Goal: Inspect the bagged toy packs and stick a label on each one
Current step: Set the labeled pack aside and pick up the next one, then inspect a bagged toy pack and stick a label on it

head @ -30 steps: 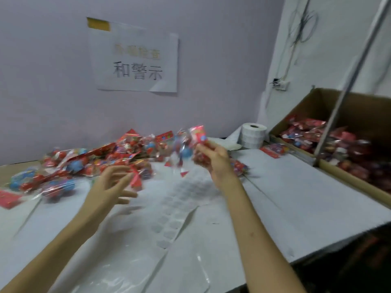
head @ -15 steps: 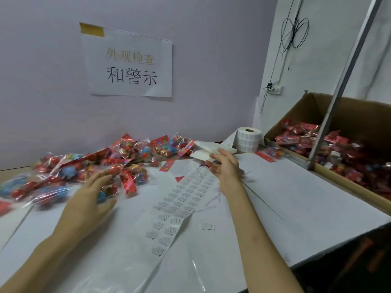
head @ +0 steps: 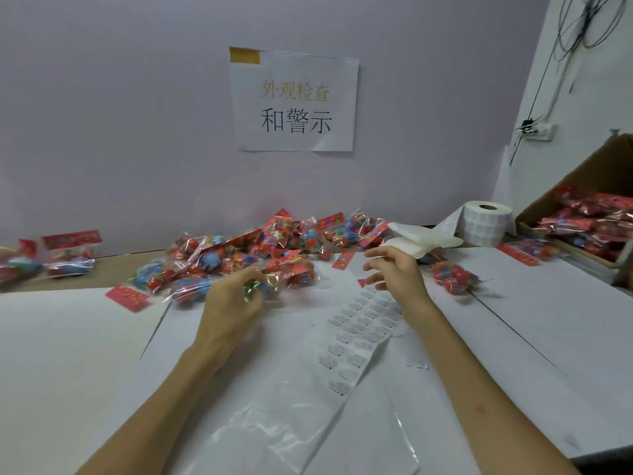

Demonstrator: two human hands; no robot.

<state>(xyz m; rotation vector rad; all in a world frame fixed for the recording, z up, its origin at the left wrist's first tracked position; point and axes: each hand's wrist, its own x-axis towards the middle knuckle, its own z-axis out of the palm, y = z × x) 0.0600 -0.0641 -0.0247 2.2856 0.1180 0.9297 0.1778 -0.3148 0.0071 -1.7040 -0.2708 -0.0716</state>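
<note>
- My left hand (head: pixel 236 303) is left of the label strip (head: pixel 359 337). Its fingers are curled round a toy pack (head: pixel 256 289) at the near edge of the pile of packs (head: pixel 260 255).
- My right hand (head: pixel 394 275) hovers over the far end of the label strip. The fingers are loosely bent and point left, and I see nothing held between them.
- The label strip lies flat on the white table (head: pixel 513 337), running from under my right hand towards me, with its rows of small printed labels face up.
- The pile of packs spreads beyond the strip and to its left, against the wall.
- A lone pack (head: pixel 452 274) lies just right of the strip's far end.
- A label roll (head: pixel 486 222) stands beyond the strip to the right, with folded white sheets (head: pixel 421 238) between the roll and the pile.
- A cardboard box (head: pixel 582 180) holding more packs sits well right of the strip.
- Clear plastic film (head: pixel 308 437) lies at the strip's near end.
</note>
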